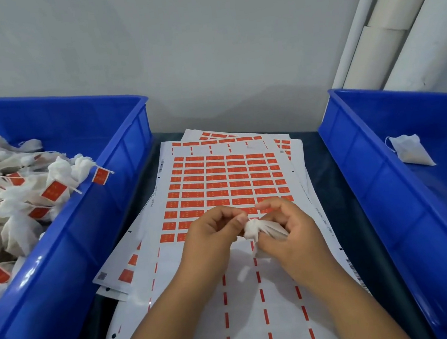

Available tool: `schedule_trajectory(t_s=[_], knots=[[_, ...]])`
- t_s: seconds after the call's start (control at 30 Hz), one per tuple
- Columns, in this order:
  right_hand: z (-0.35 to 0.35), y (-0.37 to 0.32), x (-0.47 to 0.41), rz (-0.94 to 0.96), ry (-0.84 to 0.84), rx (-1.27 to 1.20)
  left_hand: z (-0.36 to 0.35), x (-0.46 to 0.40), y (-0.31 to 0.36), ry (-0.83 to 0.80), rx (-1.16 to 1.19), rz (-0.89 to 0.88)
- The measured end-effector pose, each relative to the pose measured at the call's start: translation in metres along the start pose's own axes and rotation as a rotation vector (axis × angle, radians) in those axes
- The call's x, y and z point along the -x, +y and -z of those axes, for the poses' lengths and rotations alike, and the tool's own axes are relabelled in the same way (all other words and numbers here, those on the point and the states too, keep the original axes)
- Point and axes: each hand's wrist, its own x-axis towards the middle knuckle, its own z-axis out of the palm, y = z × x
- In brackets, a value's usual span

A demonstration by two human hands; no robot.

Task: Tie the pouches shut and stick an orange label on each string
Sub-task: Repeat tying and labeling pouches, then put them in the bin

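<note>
1. The blue bin at the left of the frame [125, 197] holds your finished pile: white pouches with orange labels already on their strings. Keep it within an easy drop of your left hand.

2. The blue bin at the right of the frame [357, 182] shows one untied pouch [412, 150] lying against its far side. That looks like your next piece; leave it until this one is done.

3. The label sheets [226, 180] are stacked in the middle of the frame, with the remaining orange labels in the upper rows, just above your hands. Work over the stripped lower part so you do not lift labels by accident.

4. Your right hand [288, 234] is curled around the pouch in hand [254, 228], low centre of the frame, with the gathered neck poking out toward your left. Keep that bunch tight so the neck stays closed.

5. Your left hand [215, 234] has thumb and forefinger pinched together at the neck, seemingly on the string; the string itself is too fine to see clearly. Pull straight away from the pouch to seat the tie.

6. Leave a free tail of string, since the label must fold round it.
</note>
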Motion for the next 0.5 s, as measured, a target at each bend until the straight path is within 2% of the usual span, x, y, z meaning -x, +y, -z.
schedule_trajectory(t_s=[0.27,0.4,0.5], knots=[[-0.0037,-0.0046,0.0039,0.127,-0.044,0.176,0.0023,-0.0024,-0.0022,-0.048,0.183,0.251],[-0.0034,-0.0053,0.0042,0.171,-0.027,0.240,0.0026,-0.0008,-0.0014,-0.091,0.214,0.277],[-0.0043,-0.0032,0.0052,0.220,0.013,0.295,0.0014,-0.0015,-0.0021,-0.051,0.186,0.281]])
